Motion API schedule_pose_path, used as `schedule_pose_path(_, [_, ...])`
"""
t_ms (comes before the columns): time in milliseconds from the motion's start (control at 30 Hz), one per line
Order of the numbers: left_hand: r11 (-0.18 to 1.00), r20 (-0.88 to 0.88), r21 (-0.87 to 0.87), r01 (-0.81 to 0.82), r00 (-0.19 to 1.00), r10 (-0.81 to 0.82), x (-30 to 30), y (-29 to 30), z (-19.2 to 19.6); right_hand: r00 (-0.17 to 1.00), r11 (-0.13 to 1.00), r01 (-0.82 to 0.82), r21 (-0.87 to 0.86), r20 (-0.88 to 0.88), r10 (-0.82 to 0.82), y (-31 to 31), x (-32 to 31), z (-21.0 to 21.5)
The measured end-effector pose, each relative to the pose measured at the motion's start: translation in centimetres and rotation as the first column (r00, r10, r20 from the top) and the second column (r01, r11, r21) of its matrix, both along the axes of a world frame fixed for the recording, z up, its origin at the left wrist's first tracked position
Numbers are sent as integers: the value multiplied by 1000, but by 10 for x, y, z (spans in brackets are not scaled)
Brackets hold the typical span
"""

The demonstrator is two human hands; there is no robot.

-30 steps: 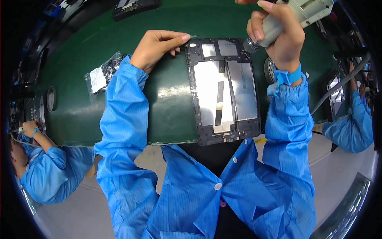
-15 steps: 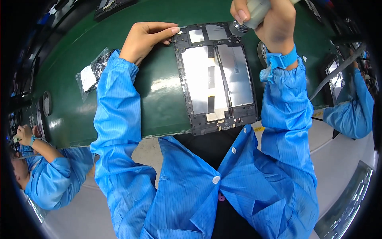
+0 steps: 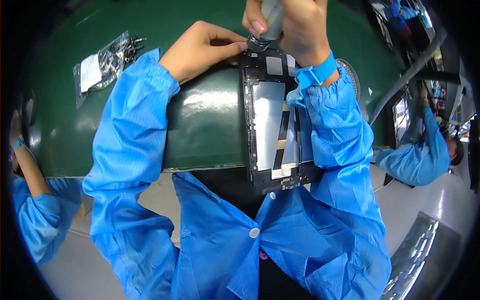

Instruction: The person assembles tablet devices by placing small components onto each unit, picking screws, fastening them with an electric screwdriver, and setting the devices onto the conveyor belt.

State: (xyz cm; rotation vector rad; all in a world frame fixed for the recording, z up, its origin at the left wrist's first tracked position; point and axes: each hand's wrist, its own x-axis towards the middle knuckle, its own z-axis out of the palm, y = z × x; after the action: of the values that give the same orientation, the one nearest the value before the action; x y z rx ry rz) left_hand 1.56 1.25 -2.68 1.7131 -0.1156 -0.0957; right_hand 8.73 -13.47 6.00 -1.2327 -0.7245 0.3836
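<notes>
An opened tablet (image 3: 269, 120), black-framed with silver plates and dark ribbon cables inside, lies tilted over the table's near edge. At its far left corner, my left hand (image 3: 200, 52) pinches the frame between thumb and fingers. My right hand (image 3: 306, 32) is wrapped around a pale electric screwdriver (image 3: 271, 22) with a metal collar. The collar is down at the tablet's far left corner, close to my left fingertips; the bit's tip is hidden. My right sleeve and blue wrist strap (image 3: 310, 76) cover part of the tablet's right side.
A clear plastic bag (image 3: 102, 67) of small dark parts with a white label lies on the green table (image 3: 205, 135) at left. A round perforated metal piece (image 3: 351, 80) is right of my wrist. Co-workers in blue (image 3: 417, 155) sit at both sides, and a grey cable (image 3: 407, 82) runs at right.
The screwdriver in my right hand has moved left, from the tablet's far right corner to its far left one. My left hand still holds the corner; the view has shifted.
</notes>
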Motion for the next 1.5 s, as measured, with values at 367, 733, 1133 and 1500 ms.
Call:
schedule_pose_path(367, [997, -22, -74, 2, 1000, -4, 5, 9, -18, 995, 995, 63, -83, 82, -56, 11, -6, -12])
schedule_pose_path(733, [983, -23, -181, 7, 1000, -11, 1, 6, -2, 994, 995, 34, -95, 105, -24, 7, 0, -16])
schedule_pose_path(1133, [1000, -45, -22, 17, 999, -18, 0, 7, 9, 990, 992, 25, -121, 138, -8, 11, -2, -19])
schedule_pose_path(1500, [995, -31, -95, 13, 999, -16, -1, 4, 3, 980, 985, 52, -164, 198, -18, 10, -7, -17])
